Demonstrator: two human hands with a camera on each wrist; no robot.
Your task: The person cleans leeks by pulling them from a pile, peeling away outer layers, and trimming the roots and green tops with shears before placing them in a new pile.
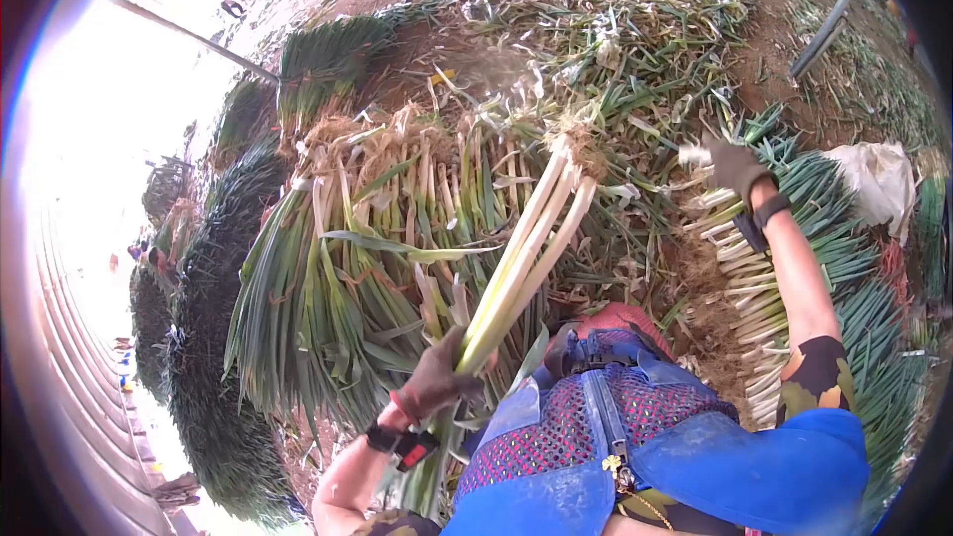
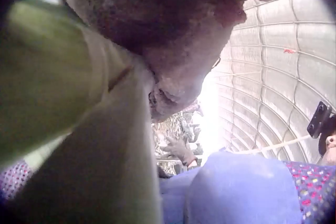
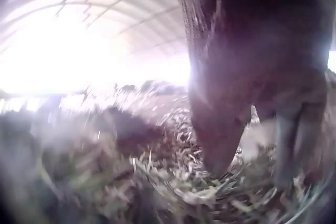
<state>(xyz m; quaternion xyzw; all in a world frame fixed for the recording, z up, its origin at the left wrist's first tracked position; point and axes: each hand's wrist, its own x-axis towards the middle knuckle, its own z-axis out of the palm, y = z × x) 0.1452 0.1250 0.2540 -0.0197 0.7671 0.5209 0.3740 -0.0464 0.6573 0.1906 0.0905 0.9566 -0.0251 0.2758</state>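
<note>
My gloved left hand [image 1: 437, 377] grips a few long green onions [image 1: 526, 248] around their stalks, low in front of my body. Their pale stems slant up and away, and the tangled roots [image 1: 581, 144] are at the far end. In the left wrist view, a thick stalk [image 2: 47, 87] fills the left side beside the dark glove [image 2: 157, 29]. My gloved right hand [image 1: 737, 171] reaches out to the right, near the white ends of a row of green onions [image 1: 759, 323]. The right wrist view shows its thumb and fingers [image 3: 215, 140] apart, pointing downward and blurred.
A large heap of rooted green onions [image 1: 328, 288] lies to the left, with darker stacks [image 1: 223, 308] beyond. Stripped leaves [image 1: 596, 30] litter the ground ahead. A white sack [image 1: 879, 184] sits at the right. Metal poles [image 1: 834, 15] stand at both sides.
</note>
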